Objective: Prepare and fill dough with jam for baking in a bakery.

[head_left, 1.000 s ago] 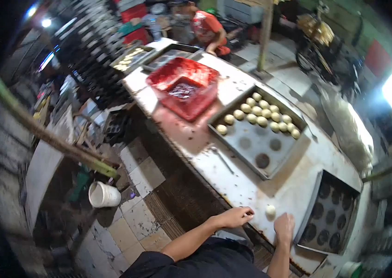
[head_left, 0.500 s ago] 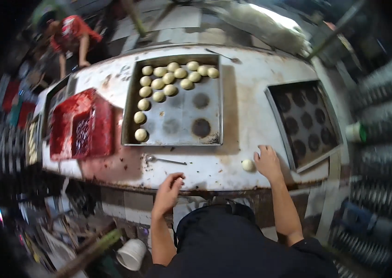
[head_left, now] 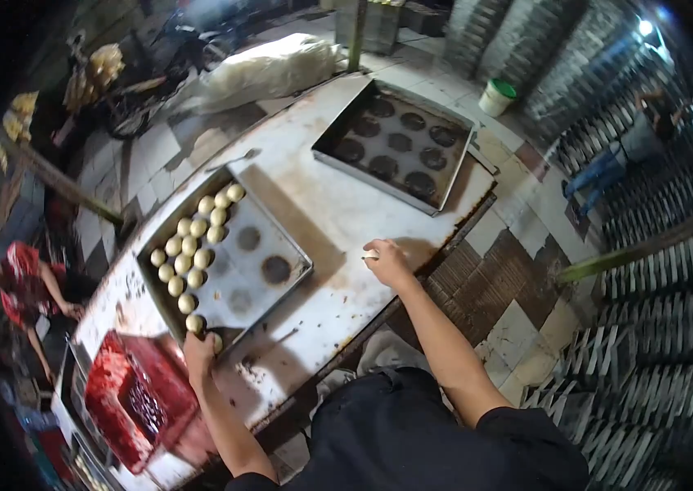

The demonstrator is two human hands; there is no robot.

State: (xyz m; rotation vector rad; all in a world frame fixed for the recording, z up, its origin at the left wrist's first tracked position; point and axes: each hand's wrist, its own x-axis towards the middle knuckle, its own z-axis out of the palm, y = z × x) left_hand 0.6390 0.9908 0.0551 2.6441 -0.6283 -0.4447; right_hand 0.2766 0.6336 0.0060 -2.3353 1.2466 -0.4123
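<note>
My left hand [head_left: 199,352] is curled at the near left corner of the large metal tray [head_left: 280,237], among the last dough balls [head_left: 194,323]; what its fingers grip is unclear. The tray holds rows of pale dough balls along its left side, with dark round stains on the bare part. On the white tabletop [head_left: 322,237], my right hand [head_left: 387,262] closes over a lone dough ball [head_left: 370,254]. Beyond it lies a second tray [head_left: 400,143] with dark round patches and no dough.
A red tub [head_left: 140,393] with dark liquid is left of my left hand. A person in red [head_left: 23,282] works at the left; another person [head_left: 633,139] is at the right among stacked metal racks [head_left: 649,368]. A white bucket [head_left: 495,98] and green posts [head_left: 68,180] surround the table.
My view has swung round toward the table's right end. My left hand has reached onto the large tray's corner, and my right hand has closed over the lone dough ball.
</note>
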